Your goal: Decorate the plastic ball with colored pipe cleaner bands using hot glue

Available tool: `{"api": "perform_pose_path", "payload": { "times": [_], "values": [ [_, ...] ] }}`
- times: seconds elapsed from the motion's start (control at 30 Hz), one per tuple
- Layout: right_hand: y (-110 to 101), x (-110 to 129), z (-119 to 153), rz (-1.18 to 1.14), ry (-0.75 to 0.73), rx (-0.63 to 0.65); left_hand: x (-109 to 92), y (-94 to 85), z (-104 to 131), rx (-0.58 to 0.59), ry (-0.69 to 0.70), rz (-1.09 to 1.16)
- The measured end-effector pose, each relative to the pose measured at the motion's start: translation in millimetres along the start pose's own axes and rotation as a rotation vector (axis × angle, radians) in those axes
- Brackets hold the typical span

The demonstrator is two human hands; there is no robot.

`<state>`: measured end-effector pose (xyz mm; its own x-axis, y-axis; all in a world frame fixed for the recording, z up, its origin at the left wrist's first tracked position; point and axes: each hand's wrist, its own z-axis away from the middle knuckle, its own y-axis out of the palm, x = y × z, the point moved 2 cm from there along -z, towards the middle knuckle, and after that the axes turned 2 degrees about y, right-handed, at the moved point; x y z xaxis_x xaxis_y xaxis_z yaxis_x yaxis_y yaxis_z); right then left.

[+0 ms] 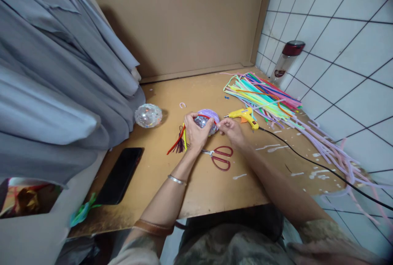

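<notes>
1. While the left grip [196, 132] curls part-closed around one wrapped ball [206, 121], thumb across its front, the right grip [231, 131] has its thumb and fingertip pinched at the ball's right edge; whether a strand lies between them cannot be told.
2. Ball position: above the table [168, 183], near the middle, banded with purple and one red strand.
3. Count, tools: one pair of scissors [221, 158], red-handled, tips hidden by the left wrist; one yellow glue gun [244, 117] with one black cord [307, 156].
4. Count, loose items: one phone [118, 177]; one dark tassel [179, 145] beside the left grip; one short curved pink piece [182, 104]; one bundle of fuzzy stems [260, 93], too many to count.
5. Containers: one lidded bottle [287, 60] by the tiled wall, contents unclear; one second clear ball [148, 115], coloured specks inside or on its shell, which cannot be told.
</notes>
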<state>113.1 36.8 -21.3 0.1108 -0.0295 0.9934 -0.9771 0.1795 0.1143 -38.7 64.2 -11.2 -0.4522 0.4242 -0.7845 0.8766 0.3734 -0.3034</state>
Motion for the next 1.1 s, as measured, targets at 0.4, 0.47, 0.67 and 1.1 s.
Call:
{"api": "perform_pose_path", "payload": {
  "times": [0.4,0.47,0.67,1.1],
  "values": [
    [0.5,3.9,0.6,-0.031,0.017,-0.003,3.2,0.2,0.1,-0.007,-0.006,0.043],
    [2.2,4.4,1.1,-0.031,0.027,-0.011,2.6,0.3,0.5,-0.014,0.000,0.044],
    [-1.4,4.5,0.7,-0.064,0.029,-0.005,-0.6,-4.1,1.5,0.019,0.067,0.109],
    [-18.0,2.9,-7.4,-0.129,0.076,0.059,-2.8,-5.9,-7.4,0.013,-0.075,0.325]
  ]
}}
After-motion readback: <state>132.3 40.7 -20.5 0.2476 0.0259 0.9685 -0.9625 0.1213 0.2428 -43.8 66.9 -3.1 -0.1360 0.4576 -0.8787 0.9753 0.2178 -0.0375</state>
